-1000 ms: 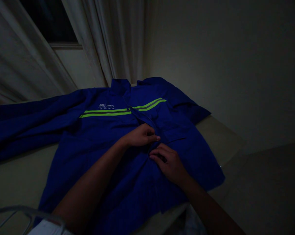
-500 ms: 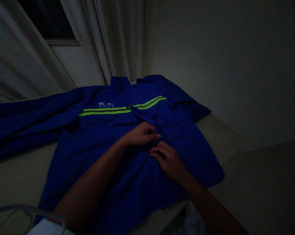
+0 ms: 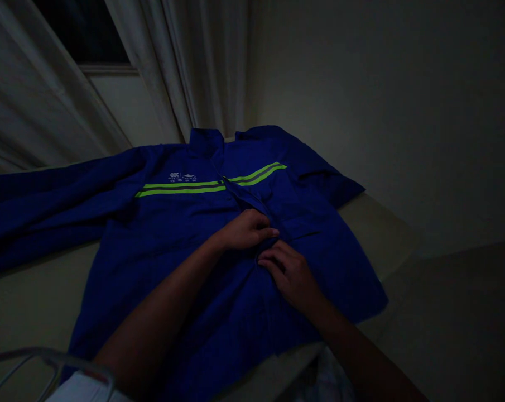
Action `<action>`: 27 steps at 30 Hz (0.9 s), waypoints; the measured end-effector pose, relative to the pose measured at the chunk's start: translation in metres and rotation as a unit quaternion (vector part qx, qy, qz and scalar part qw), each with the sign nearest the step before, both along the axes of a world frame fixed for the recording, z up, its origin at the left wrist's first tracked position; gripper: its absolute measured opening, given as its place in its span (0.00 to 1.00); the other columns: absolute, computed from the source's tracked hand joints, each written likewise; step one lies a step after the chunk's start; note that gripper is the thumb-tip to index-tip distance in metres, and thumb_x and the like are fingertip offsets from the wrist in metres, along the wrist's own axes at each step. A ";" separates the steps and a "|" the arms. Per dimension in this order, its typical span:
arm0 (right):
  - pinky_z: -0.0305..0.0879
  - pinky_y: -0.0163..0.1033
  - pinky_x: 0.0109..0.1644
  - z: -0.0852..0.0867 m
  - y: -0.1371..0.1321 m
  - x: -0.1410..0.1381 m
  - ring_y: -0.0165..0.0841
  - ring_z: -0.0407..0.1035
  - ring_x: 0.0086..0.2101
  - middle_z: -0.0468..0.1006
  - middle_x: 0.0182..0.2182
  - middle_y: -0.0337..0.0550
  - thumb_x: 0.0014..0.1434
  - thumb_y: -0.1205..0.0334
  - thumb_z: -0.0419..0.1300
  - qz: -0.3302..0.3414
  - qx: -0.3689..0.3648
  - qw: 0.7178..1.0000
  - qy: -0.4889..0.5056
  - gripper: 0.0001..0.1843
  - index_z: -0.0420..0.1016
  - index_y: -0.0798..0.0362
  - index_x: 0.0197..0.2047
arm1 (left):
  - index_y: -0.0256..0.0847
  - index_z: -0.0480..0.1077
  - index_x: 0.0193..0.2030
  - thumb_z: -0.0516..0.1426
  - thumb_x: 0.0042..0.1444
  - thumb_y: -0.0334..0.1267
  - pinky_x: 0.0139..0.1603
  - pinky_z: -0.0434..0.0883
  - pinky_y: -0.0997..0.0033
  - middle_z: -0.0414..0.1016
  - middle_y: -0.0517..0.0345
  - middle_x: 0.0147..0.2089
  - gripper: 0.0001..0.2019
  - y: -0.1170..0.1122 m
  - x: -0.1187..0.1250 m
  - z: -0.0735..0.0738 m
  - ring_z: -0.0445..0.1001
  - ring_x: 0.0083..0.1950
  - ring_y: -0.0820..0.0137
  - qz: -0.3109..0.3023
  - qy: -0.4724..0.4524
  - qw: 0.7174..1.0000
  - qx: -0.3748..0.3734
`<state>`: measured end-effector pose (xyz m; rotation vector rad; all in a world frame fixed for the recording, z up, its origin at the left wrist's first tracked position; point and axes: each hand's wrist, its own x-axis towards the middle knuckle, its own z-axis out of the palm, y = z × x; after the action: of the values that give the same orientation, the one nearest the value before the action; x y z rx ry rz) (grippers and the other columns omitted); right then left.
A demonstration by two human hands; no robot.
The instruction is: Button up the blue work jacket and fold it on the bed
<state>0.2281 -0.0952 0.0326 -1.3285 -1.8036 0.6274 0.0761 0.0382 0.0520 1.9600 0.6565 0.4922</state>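
In the head view, a blue jacket (image 3: pixel 164 234) is lying front up on a pale surface (image 3: pixel 26 312), its collar (image 3: pixel 206 144) pointing away from the person and one sleeve (image 3: pixel 47 206) running out of the view at the left. The green chest stripe (image 3: pixel 181 190) is showing on both sides of the front, while the front flap (image 3: pixel 254 199) is standing partly open below it. The left hand (image 3: pixel 248 229) is curling over this flap, its thumb lying across and its fingers apparently gripping the cloth; their tips are partly hidden. The right hand (image 3: pixel 292 276) is working just below and beside it, thumb and fingers apparently pinching the edge of the front. Whether a button or fastener is sitting between the fingers, the dim light is not letting one tell. Compared with a second ago, little is differing: the view is tilting slightly, the jacket is keeping its lie, and both hands are staying at the same spot along the opening. In this report's judgement, the handling of that one spot is continuing, with no visible progress along the front. Behind the jacket, a curtain (image 3: pixel 219 67) and a bare wall (image 3: pixel 361 100) are closing off the scene.
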 end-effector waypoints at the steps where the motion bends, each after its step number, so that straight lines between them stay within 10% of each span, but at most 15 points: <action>1: 0.70 0.38 0.43 0.000 0.001 0.001 0.33 0.73 0.36 0.77 0.36 0.41 0.69 0.65 0.63 -0.021 0.008 1.000 -0.002 0.05 0.81 0.50 0.41 | 0.41 0.59 0.20 0.58 0.60 0.54 0.23 0.49 0.74 0.54 0.67 0.21 0.24 0.000 0.002 -0.001 0.53 0.23 0.77 0.018 -0.012 1.000 -0.011; 10: 0.66 0.37 0.36 0.004 0.007 0.008 0.31 0.67 0.30 0.72 0.33 0.38 0.67 0.60 0.64 -0.108 0.024 0.994 -0.004 0.04 0.78 0.50 0.41 | 0.41 0.62 0.22 0.59 0.60 0.57 0.22 0.53 0.76 0.59 0.67 0.20 0.25 0.000 0.011 -0.003 0.57 0.22 0.78 0.053 -0.060 0.993 -0.081; 18: 0.73 0.42 0.43 -0.007 0.010 0.011 0.37 0.74 0.41 0.76 0.47 0.46 0.58 0.60 0.66 -0.157 -0.006 0.986 0.052 0.27 0.68 0.49 0.59 | 0.42 0.68 0.44 0.64 0.59 0.59 0.31 0.75 0.72 0.77 0.59 0.32 0.23 -0.001 0.006 0.011 0.79 0.31 0.69 0.141 -0.086 0.939 -0.301; 27: 0.71 0.37 0.40 0.035 0.013 0.046 0.31 0.73 0.37 0.79 0.47 0.44 0.61 0.58 0.65 -0.047 -0.104 0.993 0.034 0.21 0.73 0.48 0.57 | 0.43 0.68 0.50 0.57 0.67 0.48 0.39 0.77 0.70 0.76 0.50 0.52 0.13 0.022 0.008 -0.018 0.79 0.46 0.66 0.369 -0.164 0.891 -0.209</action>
<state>0.2739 -0.0826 0.0681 -1.5021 -1.6457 0.8177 0.0846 0.0606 0.0338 1.1335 1.1722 1.0212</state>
